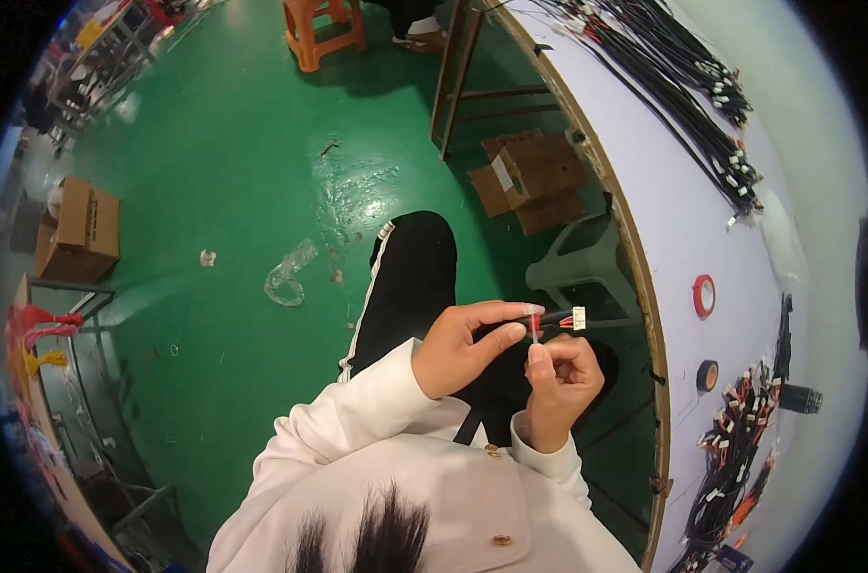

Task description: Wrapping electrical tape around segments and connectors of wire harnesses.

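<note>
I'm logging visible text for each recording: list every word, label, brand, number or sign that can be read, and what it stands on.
No text is readable.
Cardboard box at left: dark marks on its side, too small and blurred.
Opened cardboard box at right: pale label, nothing legible.
White connector on the black cable in the left hand: no legible marking.

The cable [554,319] is left of the table [680,291].
</note>
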A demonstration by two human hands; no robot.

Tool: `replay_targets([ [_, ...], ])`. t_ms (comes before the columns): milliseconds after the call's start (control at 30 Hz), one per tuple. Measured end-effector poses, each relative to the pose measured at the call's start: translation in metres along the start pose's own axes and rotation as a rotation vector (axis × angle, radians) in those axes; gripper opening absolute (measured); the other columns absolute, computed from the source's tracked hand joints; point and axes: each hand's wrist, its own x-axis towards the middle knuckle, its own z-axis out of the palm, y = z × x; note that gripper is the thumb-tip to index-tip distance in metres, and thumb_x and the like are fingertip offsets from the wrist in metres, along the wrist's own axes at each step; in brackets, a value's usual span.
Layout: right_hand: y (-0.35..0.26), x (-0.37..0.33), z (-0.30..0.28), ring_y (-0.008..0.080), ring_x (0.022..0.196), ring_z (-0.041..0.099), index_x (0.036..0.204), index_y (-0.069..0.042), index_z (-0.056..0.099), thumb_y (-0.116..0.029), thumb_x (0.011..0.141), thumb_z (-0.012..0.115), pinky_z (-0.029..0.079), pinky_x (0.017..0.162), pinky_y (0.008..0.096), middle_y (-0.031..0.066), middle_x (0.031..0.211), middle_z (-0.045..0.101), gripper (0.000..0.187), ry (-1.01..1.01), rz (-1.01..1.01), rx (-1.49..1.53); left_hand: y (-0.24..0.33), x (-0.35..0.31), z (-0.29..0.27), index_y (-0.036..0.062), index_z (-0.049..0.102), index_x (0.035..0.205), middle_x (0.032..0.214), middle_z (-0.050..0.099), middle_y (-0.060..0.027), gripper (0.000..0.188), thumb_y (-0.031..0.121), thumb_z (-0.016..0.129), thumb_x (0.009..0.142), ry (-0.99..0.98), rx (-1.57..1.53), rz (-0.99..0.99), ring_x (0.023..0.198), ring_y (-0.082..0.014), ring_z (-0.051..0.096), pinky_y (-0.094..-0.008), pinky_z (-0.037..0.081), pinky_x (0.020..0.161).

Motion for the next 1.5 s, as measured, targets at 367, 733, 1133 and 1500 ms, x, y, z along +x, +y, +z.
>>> replay_targets([
  [367, 0.002, -0.009, -0.020, 0.0014, 0.057, 0.044, 0.075, -0.001, 0.057, 0.000, 0.079, 0.068, 0.034, 0.052, 0.0163, -0.0011, 0.067, 0.055, 0.012, 0.128, 0.071, 0.029, -0.007, 0.005, 0.020, -0.0001, 0.060, 0.113, 0.100, 0.065, -0.0131, 0.027, 0.003, 0.056, 0.087, -0.021, 0.267, 0.224, 0.084, -0.0186, 0.062, -0.0275, 0.048, 0.071],
  [733, -0.041, 0.006, -0.045, 0.0107, 0.061, 0.055, 0.090, 0.003, 0.066, -0.001, 0.078, 0.064, 0.043, 0.055, 0.0223, 0.0074, 0.077, 0.062, 0.013, 0.326, -0.393, -0.585, -0.016, 0.003, 0.033, -0.0009, 0.063, 0.106, 0.091, 0.064, -0.0160, 0.024, -0.003, 0.055, 0.084, -0.042, 0.348, 0.134, 0.082, -0.0231, 0.062, -0.0287, 0.047, 0.073],
  [1133, -0.019, 0.025, -0.083, 0.0122, 0.072, 0.056, 0.080, 0.003, 0.066, -0.004, 0.077, 0.067, 0.044, 0.066, 0.0240, 0.0081, 0.082, 0.062, 0.007, -0.369, 0.237, -0.100, -0.012, -0.010, 0.035, -0.0004, 0.063, 0.103, 0.087, 0.064, -0.0150, 0.024, -0.006, 0.057, 0.081, -0.378, 0.426, 0.228, 0.072, -0.0240, 0.060, -0.0292, 0.047, 0.065],
  [1500, 0.006, -0.003, -0.083, 0.0137, 0.066, 0.061, 0.100, 0.005, 0.060, -0.009, 0.082, 0.067, 0.051, 0.057, 0.0267, 0.0080, 0.077, 0.062, 0.024, -0.234, 0.752, 0.560, -0.010, -0.016, 0.040, 0.0007, 0.061, 0.103, 0.084, 0.067, -0.0112, 0.021, -0.003, 0.053, 0.084, -0.365, 0.310, -0.033, 0.077, -0.0232, 0.065, -0.0292, 0.049, 0.072],
])
